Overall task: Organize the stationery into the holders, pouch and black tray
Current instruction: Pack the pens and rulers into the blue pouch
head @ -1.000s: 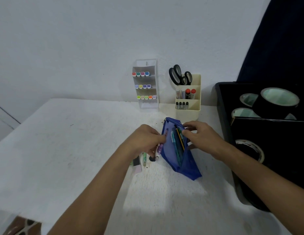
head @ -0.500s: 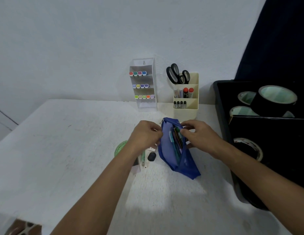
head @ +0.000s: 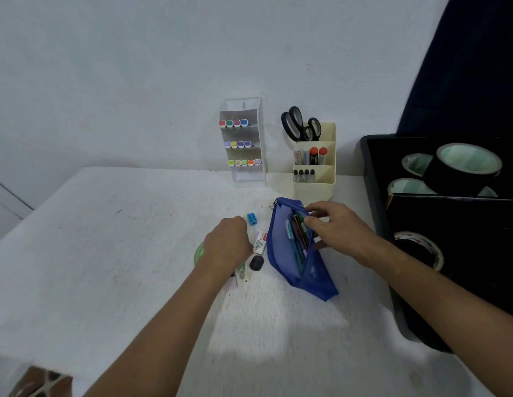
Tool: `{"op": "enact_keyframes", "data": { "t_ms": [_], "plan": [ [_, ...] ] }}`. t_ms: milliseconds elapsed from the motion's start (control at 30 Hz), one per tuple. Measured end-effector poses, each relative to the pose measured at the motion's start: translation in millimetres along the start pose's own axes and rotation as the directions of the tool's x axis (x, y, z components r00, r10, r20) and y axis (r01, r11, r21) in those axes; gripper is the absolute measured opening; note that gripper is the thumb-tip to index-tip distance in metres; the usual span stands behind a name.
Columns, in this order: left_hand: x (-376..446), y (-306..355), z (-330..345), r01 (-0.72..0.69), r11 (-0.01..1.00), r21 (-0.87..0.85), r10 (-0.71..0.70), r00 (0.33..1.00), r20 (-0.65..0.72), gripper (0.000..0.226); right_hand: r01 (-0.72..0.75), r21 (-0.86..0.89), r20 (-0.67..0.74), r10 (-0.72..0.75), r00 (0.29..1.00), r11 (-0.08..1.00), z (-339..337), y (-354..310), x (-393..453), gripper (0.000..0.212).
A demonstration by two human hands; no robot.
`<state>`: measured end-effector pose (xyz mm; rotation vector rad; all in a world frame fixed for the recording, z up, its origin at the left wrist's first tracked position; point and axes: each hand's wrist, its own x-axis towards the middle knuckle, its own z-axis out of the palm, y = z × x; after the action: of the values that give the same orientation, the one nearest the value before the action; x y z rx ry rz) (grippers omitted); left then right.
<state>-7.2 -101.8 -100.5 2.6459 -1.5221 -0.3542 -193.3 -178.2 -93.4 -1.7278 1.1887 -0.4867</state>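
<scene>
A blue mesh pouch (head: pixel 281 247) lies open on the white table with several pens (head: pixel 297 233) inside. My right hand (head: pixel 338 233) pinches the pouch's right edge and holds the mouth apart. My left hand (head: pixel 226 245) rests knuckles-up just left of the pouch, fingers curled down over loose items; what the fingers touch is hidden. Around it lie a blue sharpener (head: pixel 252 219), a small staple box (head: pixel 261 240), a black round piece (head: pixel 256 263), a pen (head: pixel 242 272) and a green tape roll (head: pixel 198 252). The black tray (head: pixel 374 202) stands at the right.
A clear tiered holder (head: pixel 245 176) with coloured markers and a cream holder (head: pixel 314 187) with scissors (head: pixel 299 124) and markers stand against the back wall. Several tape rolls (head: pixel 461 167) sit in the tray. The table's near-left corner drops off.
My left hand has drawn back left from the pouch's mouth, down onto the loose items. The purple pen it held is no longer seen in it. The sharpener is now uncovered.
</scene>
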Motion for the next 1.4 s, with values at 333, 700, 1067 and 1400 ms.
{"op": "enact_keyframes", "data": {
  "t_ms": [333, 700, 1067, 1400],
  "plan": [
    [-14.6, 5.6, 8.5, -0.065, 0.981, 0.184, 0.059, 0.998, 0.038, 0.026, -0.003, -0.004, -0.004, 0.003, 1.000, 1.000, -0.2, 0.1, 0.4, 0.037],
    [-17.4, 17.2, -26.9, -0.077, 0.989, -0.126, 0.058, 0.988, -0.143, 0.026, -0.006, -0.005, -0.012, 0.006, 1.000, 1.000, -0.4, 0.3, 0.4, 0.037],
    [-37.4, 34.7, -46.0, 0.022, 0.809, -0.588, 0.207, 0.925, 0.320, 0.015, 0.006, 0.008, -0.020, -0.005, 1.000, 1.000, -1.3, 0.9, -0.4, 0.036],
    [-23.5, 51.6, -12.0, -0.055, 0.738, -0.672, 0.271, 0.937, 0.221, 0.029, 0.016, 0.013, -0.017, -0.015, 1.000, 1.000, -2.4, -0.9, -1.9, 0.035]
  ]
}}
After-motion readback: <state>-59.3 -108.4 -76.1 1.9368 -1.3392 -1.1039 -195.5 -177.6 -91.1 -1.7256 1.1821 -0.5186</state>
